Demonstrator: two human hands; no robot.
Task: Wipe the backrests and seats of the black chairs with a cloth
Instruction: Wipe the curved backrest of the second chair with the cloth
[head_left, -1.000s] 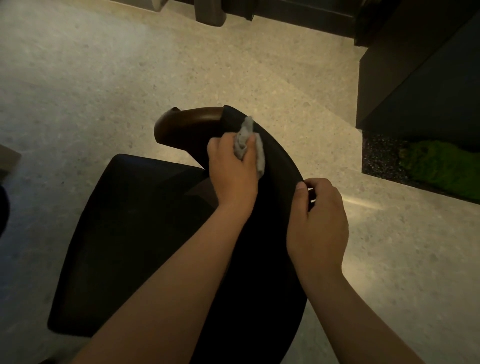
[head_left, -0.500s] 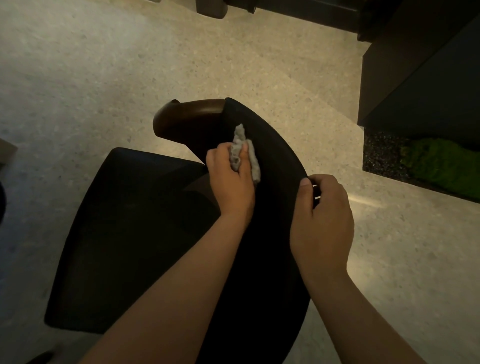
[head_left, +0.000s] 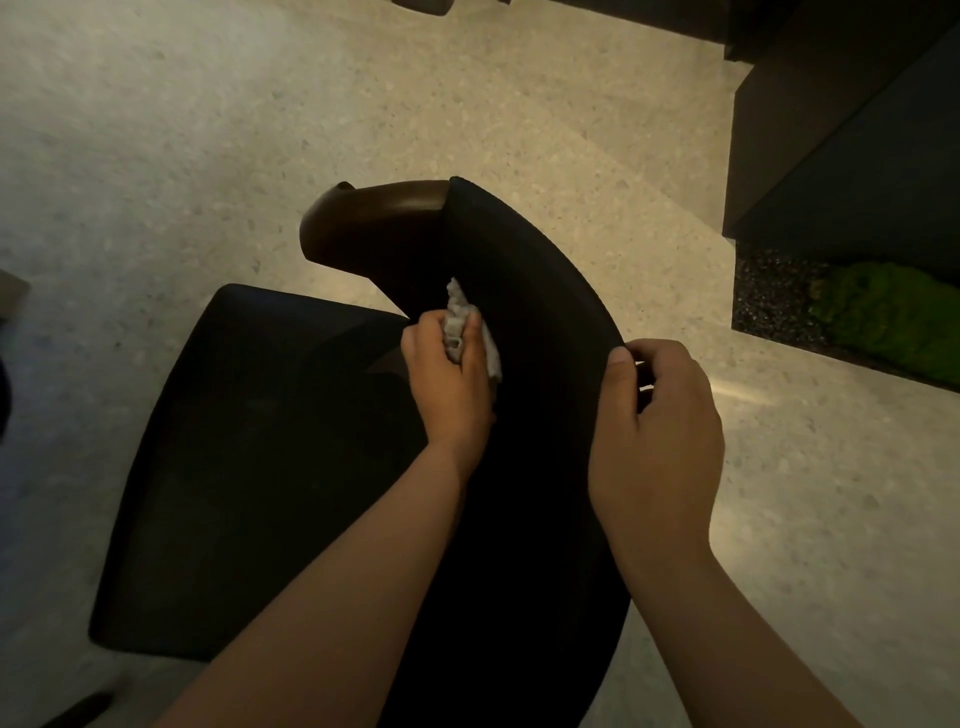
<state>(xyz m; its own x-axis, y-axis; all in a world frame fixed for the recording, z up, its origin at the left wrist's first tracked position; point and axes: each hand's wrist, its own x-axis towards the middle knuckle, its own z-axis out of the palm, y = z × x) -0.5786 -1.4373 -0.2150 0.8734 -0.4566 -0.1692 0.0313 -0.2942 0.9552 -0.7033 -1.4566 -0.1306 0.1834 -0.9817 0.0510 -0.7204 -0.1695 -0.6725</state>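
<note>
Light: dim, warm yellowish; brightest on floor (head_left: 519, 130), upper middle.
Shadows: seat (head_left: 249, 467) & backrest (head_left: 530, 312) near solid black, no texture; cabinet (head_left: 857, 156) top rt equally dark.
Glare: thin bright streak on floor rt of backrest.
Focus: sharp enough centre, softer twd corners.
Distortion: wide-angle bend at edges.

I stand on a pale speckled floor (head_left: 208, 130), dimly lit. Dark cabinet (head_left: 857, 130) at right; green moss (head_left: 893, 317) at its base.
</note>
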